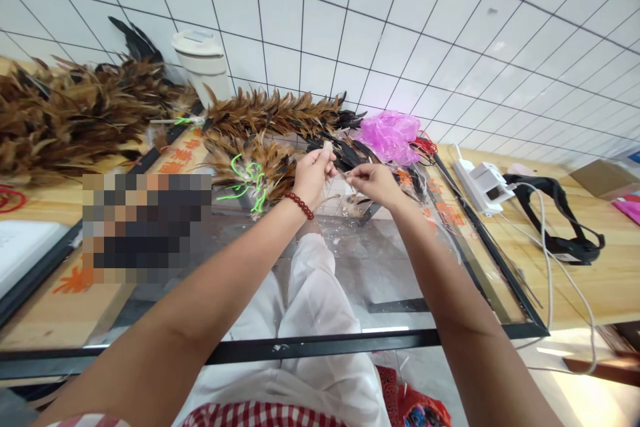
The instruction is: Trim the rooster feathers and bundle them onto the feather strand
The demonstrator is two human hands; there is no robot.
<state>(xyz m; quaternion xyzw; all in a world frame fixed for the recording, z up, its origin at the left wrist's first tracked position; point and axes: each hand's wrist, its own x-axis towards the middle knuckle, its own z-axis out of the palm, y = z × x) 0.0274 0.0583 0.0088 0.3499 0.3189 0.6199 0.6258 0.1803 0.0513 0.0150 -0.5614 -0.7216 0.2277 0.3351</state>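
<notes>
My left hand (314,177), with a red bead bracelet (300,205) at the wrist, is closed above the glass tabletop (320,273). A pale bit shows at its thumb tip; what lies inside the fingers is hidden. Close by on the right, my right hand (376,183) pinches what looks like a small thin feather, its fingertips turned toward the left hand. Dark feathers (350,152) lie just behind both hands. Left of them is a bunch of brown feathers (270,157) with bright green ties (249,180). Small feather scraps (350,205) are scattered on the glass below.
A long brown feather strip (280,113) and a white lidded cup (203,63) stand along the tiled wall. More feathers (65,120) pile up at left. A pink plastic bag (390,137), a power strip (477,180), cables and a black headband (565,220) are at right.
</notes>
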